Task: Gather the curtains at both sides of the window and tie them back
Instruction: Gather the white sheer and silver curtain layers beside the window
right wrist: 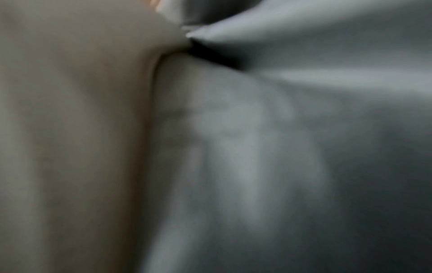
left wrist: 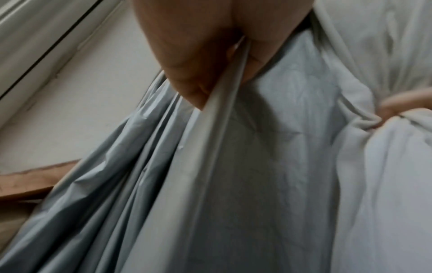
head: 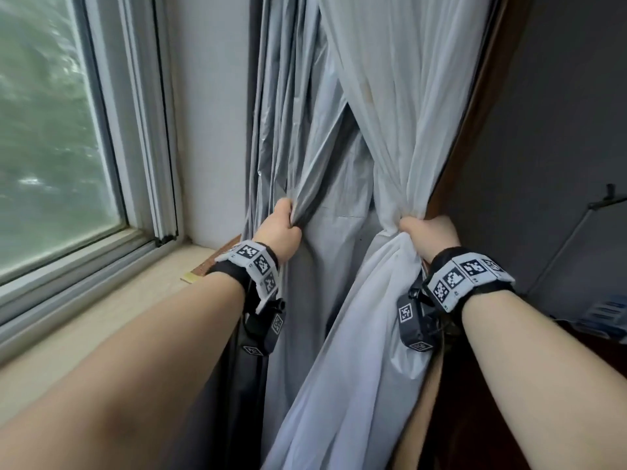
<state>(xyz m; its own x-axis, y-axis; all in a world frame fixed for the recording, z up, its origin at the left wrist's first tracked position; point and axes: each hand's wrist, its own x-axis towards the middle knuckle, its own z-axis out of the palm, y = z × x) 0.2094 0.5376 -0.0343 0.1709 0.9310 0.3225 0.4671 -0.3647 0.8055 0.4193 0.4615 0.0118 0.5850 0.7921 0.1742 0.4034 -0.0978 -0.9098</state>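
Note:
A grey lined curtain (head: 298,130) hangs in folds to the right of the window, with a white sheer curtain (head: 400,113) beside it on the right. My left hand (head: 281,225) grips a fold of the grey curtain (left wrist: 210,166) at sill height; my left hand (left wrist: 198,55) pinches that fold between thumb and fingers. My right hand (head: 424,232) grips the bunched white curtain, whose lower part drapes over my right wrist. Blurred cloth (right wrist: 257,147) fills the right wrist view, and the fingers are hidden there.
The window (head: 51,130) with its grey frame is at the left, above a beige sill (head: 101,300). A brown wooden strip (head: 217,262) lies on the sill by the curtain. A dark wall (head: 559,130) and a metal rack (head: 597,212) stand at the right.

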